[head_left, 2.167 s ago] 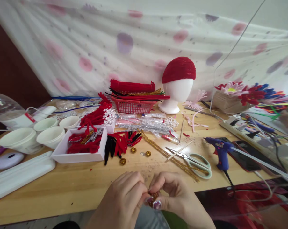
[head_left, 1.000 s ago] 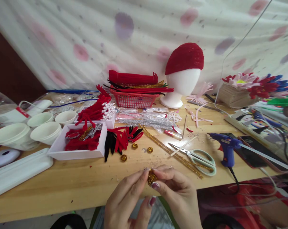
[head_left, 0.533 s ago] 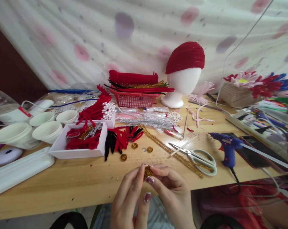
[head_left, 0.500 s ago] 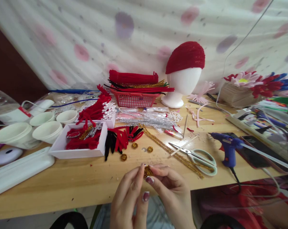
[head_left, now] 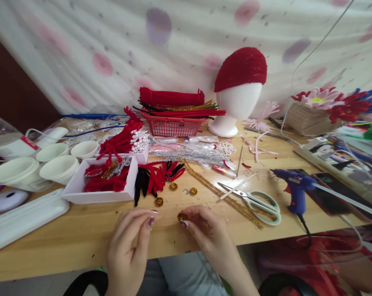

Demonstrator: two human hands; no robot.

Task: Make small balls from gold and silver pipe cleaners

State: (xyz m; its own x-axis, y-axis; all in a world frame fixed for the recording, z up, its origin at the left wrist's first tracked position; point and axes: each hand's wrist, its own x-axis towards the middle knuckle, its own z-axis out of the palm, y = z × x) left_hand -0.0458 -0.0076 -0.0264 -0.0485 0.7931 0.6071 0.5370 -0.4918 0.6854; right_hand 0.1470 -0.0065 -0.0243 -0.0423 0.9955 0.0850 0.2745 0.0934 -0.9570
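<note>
My right hand [head_left: 208, 231] pinches a small round coil of gold tinsel pipe cleaner [head_left: 181, 216] between thumb and fingertips, just above the table's front part. Left of it, apart from the coil, my left hand [head_left: 128, 242] has thumb and forefinger pressed together; whatever may be between them is too small to make out. Beyond the hands lie several similar gold coils [head_left: 193, 191] on the wood. Straight gold tinsel stems [head_left: 204, 177] run diagonally to the right, partly under scissors [head_left: 250, 201] with pale green handles.
A blue glue gun [head_left: 295, 187] lies at the right beside phones [head_left: 334, 193]. At the left are a white box [head_left: 99, 197] of red pieces and paper cups [head_left: 59, 168]. Red and black fuzzy loops [head_left: 149, 179], a red basket [head_left: 173, 125] and a red-capped foam head [head_left: 237, 102] stand farther back.
My hands, together around the gold coil before, are now apart. The left has moved left, off the coil; the right keeps the coil and has shifted slightly left.
</note>
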